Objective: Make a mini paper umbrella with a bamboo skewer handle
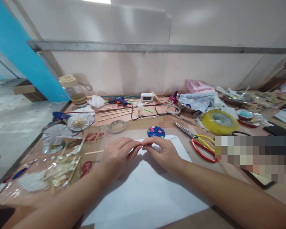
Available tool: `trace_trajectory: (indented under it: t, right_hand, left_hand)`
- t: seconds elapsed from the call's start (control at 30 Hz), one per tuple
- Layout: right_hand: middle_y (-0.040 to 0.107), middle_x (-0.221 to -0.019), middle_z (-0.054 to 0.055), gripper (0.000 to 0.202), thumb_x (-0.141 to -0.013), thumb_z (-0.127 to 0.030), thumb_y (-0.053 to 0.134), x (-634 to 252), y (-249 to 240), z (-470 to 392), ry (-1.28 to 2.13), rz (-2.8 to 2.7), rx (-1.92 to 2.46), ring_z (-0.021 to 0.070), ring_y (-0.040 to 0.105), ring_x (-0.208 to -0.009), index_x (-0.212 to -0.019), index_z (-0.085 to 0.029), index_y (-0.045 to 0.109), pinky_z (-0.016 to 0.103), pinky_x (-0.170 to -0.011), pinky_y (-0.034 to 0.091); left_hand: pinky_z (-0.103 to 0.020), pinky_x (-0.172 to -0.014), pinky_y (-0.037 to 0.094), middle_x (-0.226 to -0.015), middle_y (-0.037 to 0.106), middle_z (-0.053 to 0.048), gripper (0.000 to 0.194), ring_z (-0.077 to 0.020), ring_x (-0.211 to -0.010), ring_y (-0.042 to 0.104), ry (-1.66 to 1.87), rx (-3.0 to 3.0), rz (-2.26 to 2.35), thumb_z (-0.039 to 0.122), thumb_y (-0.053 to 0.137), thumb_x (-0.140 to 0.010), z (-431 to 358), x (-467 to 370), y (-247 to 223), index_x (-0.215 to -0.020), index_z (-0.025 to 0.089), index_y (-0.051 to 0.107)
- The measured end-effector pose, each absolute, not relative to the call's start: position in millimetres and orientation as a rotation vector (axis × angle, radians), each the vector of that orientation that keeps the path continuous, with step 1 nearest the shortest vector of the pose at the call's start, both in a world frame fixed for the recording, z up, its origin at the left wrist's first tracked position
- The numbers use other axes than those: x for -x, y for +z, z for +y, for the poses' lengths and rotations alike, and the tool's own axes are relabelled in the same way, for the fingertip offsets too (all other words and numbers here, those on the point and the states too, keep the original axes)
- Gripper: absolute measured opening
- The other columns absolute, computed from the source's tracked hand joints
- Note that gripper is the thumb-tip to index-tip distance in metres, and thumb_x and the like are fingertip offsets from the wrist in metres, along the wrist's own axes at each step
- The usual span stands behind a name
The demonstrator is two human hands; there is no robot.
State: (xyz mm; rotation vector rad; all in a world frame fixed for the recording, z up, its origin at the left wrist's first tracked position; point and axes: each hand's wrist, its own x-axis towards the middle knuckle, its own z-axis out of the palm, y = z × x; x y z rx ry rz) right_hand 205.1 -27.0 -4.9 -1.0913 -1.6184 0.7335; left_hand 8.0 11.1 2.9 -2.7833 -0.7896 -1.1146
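Observation:
My left hand [120,156] and my right hand [163,151] meet fingertip to fingertip above a white sheet of paper [143,197]. Both are closed in a pinch, and whatever lies between the fingertips is too small or hidden to name. A thin pale wooden stick [94,152] sticks out to the left from behind my left hand; whether that hand holds it I cannot tell. Just beyond my right hand lies a round blue patterned fabric disc [156,131], flat at the paper's far edge.
Scissors [196,140] with red and yellow handles lie at right, near a yellow tape roll [216,121]. Behind stand a small glue bottle [140,108], a blue glue gun [119,101] and a white timer [147,97]. Small paper umbrellas [78,121] and plastic bags [62,170] crowd the left.

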Motion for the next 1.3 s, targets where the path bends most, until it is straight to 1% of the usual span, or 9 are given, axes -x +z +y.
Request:
trace_trajectory:
  t: [0.13, 0.2, 0.27, 0.33, 0.5, 0.77, 0.93, 1.07, 1.3]
  right_hand:
    - [0.075, -0.083, 0.002, 0.016, -0.088, -0.016, 0.057, -205.1, -4.6, -27.3, 0.745, -1.64, 1.077, 0.0179, 0.07, -0.077, -0.086, -0.024, 0.071, 0.032, -0.077, 0.054]
    - [0.073, -0.081, 0.001, 0.009, -0.087, -0.018, 0.06, -205.0, -5.3, -27.9, 0.749, -1.613, 1.105, 0.0174, 0.068, -0.077, -0.084, -0.024, 0.066, 0.031, -0.075, 0.054]
    - [0.07, -0.08, 0.001, 0.004, -0.085, -0.023, 0.065, -204.9, -6.2, -28.4, 0.749, -1.554, 1.151, 0.0175, 0.068, -0.077, -0.087, -0.024, 0.062, 0.03, -0.071, 0.053]
    - [0.07, -0.082, 0.001, 0.013, -0.084, -0.026, 0.068, -205.0, -6.8, -28.5, 0.755, -1.514, 1.175, 0.0178, 0.068, -0.078, -0.093, -0.024, 0.06, 0.029, -0.069, 0.053]
    - [0.072, -0.086, 0.002, 0.006, -0.087, -0.025, 0.065, -205.0, -5.3, -27.5, 0.7, -1.571, 1.109, 0.0169, 0.067, -0.079, -0.093, -0.023, 0.065, 0.03, -0.077, 0.054]
    - [0.07, -0.078, 0.0, 0.005, -0.086, -0.022, 0.064, -204.9, -5.9, -28.1, 0.685, -1.553, 1.096, 0.0167, 0.066, -0.074, -0.081, -0.023, 0.063, 0.03, -0.073, 0.054]
    - [0.068, -0.083, 0.001, 0.016, -0.086, -0.033, 0.067, -208.0, -6.5, -27.5, 0.817, -1.477, 1.083, 0.0182, 0.066, -0.081, -0.092, -0.024, 0.055, 0.035, -0.077, 0.054]
    - [0.066, -0.086, 0.002, 0.022, -0.087, -0.033, 0.065, -208.1, -8.0, -25.5, 0.898, -1.45, 1.079, 0.0186, 0.065, -0.084, -0.104, -0.024, 0.055, 0.036, -0.077, 0.054]
    - [0.067, -0.085, 0.002, 0.019, -0.086, -0.027, 0.066, -203.7, -11.1, -25.7, 0.839, -1.51, 1.11, 0.0181, 0.066, -0.082, -0.101, -0.023, 0.056, 0.034, -0.076, 0.052]
  left_hand:
    - [-0.03, -0.073, 0.053, -0.087, 0.074, -0.005, 0.008, -0.018, -0.077, 0.068, -1.126, 2.78, -0.817, 0.018, 0.062, -0.093, 10.4, -8.8, 3.4, -0.099, 0.019, 0.067]
    - [-0.03, -0.073, 0.053, -0.086, 0.074, -0.005, 0.008, -0.0179, -0.077, 0.068, -1.131, 2.785, -0.83, 0.018, 0.061, -0.093, 10.3, -9.0, 4.0, -0.097, 0.018, 0.068]
    - [-0.03, -0.073, 0.053, -0.087, 0.074, -0.005, 0.009, -0.018, -0.077, 0.068, -1.129, 2.793, -0.849, 0.02, 0.06, -0.094, 10.5, -8.8, 4.4, -0.097, 0.018, 0.068]
    - [-0.03, -0.073, 0.052, -0.088, 0.074, -0.005, 0.01, -0.0179, -0.078, 0.068, -1.121, 2.794, -0.875, 0.021, 0.059, -0.095, 11.0, -8.5, 4.5, -0.098, 0.018, 0.068]
    - [-0.03, -0.072, 0.052, -0.087, 0.073, -0.004, 0.009, -0.0171, -0.077, 0.067, -1.146, 2.776, -0.846, 0.022, 0.06, -0.095, 10.8, -9.0, 3.8, -0.099, 0.018, 0.067]
    - [-0.029, -0.072, 0.052, -0.087, 0.072, -0.004, 0.009, -0.0169, -0.078, 0.067, -1.161, 2.765, -0.832, 0.022, 0.062, -0.094, 11.8, -9.8, 1.1, -0.101, 0.017, 0.066]
    - [-0.027, -0.069, 0.05, -0.084, 0.07, -0.003, 0.004, -0.0153, -0.075, 0.065, -1.21, 2.761, -0.833, 0.019, 0.064, -0.093, 13.2, -10.2, 5.1, -0.096, 0.018, 0.065]
    - [-0.027, -0.069, 0.05, -0.084, 0.069, -0.003, 0.003, -0.0155, -0.075, 0.065, -1.195, 2.772, -0.829, 0.018, 0.064, -0.092, 13.4, -10.8, 4.8, -0.095, 0.017, 0.064]
    - [-0.029, -0.067, 0.049, -0.084, 0.069, -0.004, 0.002, -0.0165, -0.073, 0.064, -1.118, 2.793, -0.786, 0.018, 0.062, -0.093, 12.3, -12.4, 4.0, -0.093, 0.017, 0.064]
